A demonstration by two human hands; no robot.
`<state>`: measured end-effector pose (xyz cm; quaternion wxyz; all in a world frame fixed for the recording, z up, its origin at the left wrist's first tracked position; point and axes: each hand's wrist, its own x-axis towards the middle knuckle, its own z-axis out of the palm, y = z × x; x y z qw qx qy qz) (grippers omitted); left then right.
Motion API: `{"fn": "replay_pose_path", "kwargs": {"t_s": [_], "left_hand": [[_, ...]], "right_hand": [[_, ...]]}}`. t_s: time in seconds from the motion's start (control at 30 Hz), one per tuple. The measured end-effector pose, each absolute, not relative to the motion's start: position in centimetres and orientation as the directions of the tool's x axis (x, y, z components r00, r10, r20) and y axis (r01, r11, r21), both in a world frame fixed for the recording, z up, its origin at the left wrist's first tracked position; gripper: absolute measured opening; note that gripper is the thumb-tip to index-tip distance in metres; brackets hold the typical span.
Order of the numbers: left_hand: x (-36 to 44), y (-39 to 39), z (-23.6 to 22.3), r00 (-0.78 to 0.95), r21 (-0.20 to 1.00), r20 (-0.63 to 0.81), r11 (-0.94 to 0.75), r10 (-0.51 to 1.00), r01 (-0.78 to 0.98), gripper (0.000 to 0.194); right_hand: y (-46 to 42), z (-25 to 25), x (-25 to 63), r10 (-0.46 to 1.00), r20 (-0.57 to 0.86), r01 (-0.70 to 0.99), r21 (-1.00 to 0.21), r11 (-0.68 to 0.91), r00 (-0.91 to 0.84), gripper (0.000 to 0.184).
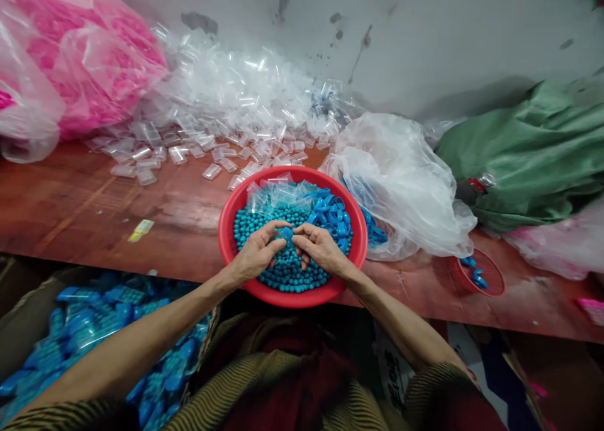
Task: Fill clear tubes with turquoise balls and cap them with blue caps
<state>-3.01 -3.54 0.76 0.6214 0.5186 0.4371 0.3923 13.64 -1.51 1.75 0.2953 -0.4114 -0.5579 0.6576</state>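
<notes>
Over a red basin [227, 245], my left hand [258, 250] pinches a small clear plastic case with blue in it [285, 235] between thumb and fingers. My right hand [321, 250] meets it from the other side, fingertips closed together; what they grip, if anything, is too small to make out. Below both hands lie many round turquoise beads [295, 279]. Glossy blue plastic caps [333, 216] are heaped in the basin's right part. Several clear cases [271, 194] rest at its far side.
A large pile of clear cases [236, 97] lies against the wall. Pink-filled bags [94, 53] stand left, a white plastic bag [396, 179] and green sack [533, 160] right. A small red basket [491, 274] holds blue pieces. A box of filled blue cases [89, 330] sits below the table edge.
</notes>
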Motion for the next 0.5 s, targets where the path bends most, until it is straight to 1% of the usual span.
{"fn": "replay_pose_path", "kwargs": {"t_s": [0.13, 0.2, 0.3, 0.4, 0.43, 0.5], "left_hand": [[-3.1, -3.4, 1.1, 0.359, 0.972, -0.165, 0.212, 0.918, -0.096, 0.047], [-3.0, -3.4, 1.0, 0.369, 0.975, -0.162, 0.207, 0.915, -0.086, 0.048], [-2.9, -3.5, 0.8, 0.322, 0.987, -0.153, 0.158, 0.934, 0.011, 0.038], [-2.9, -3.7, 0.8, 0.243, 0.991, -0.104, 0.079, 0.964, 0.110, 0.027], [-3.0, -3.7, 0.9, 0.239, 0.991, -0.094, 0.069, 0.966, 0.113, 0.027], [-3.1, -3.8, 1.1, 0.264, 0.993, -0.106, 0.089, 0.959, 0.074, 0.030]], "right_hand": [[-1.3, 1.3, 13.7, 0.808, -0.265, -0.037, -0.942, -0.333, -0.526, 0.032], [-1.3, 1.1, 13.8, 0.797, -0.281, -0.028, -0.937, -0.349, -0.534, 0.033], [-1.6, 1.0, 13.5, 0.819, -0.279, 0.046, -0.954, -0.296, -0.501, 0.028], [-1.5, 1.3, 13.3, 0.834, -0.264, 0.092, -0.964, -0.251, -0.485, 0.022], [-1.3, 1.6, 13.5, 0.825, -0.266, 0.082, -0.962, -0.260, -0.498, 0.023], [-0.9, 2.3, 14.3, 0.772, -0.294, 0.034, -0.942, -0.335, -0.564, 0.027]]}}
